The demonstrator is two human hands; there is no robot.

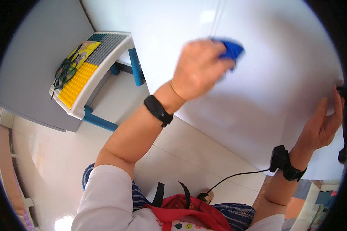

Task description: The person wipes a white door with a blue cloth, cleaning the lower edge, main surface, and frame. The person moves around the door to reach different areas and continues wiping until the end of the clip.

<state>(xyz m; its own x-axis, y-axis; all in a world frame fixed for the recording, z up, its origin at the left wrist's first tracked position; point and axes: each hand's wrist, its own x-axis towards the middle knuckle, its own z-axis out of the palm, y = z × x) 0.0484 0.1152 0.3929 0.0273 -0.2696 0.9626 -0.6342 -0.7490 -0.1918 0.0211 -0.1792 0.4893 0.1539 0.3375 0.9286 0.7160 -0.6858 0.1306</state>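
My left hand (198, 69) is closed around a blue cloth (232, 53) and holds it at a large white, glossy panel (254, 86). The hand is slightly blurred, and its shadow falls on the panel. A black band circles the left wrist. At the far right, my right hand (325, 127) rests its spread fingers near the panel's edge, beside a dark fitting (341, 91) cut off by the picture's rim. That wrist bears a black strap with a small box and a cable.
A child's table with building-plate top (78, 111) stands at the left, with blue legs. A yellow booklet (88, 51) and a dark cord bundle (66, 70) lie on it. Behind it is a grey panel (40, 66). Below is a tiled floor (173, 156); a cable hangs from the right wrist.
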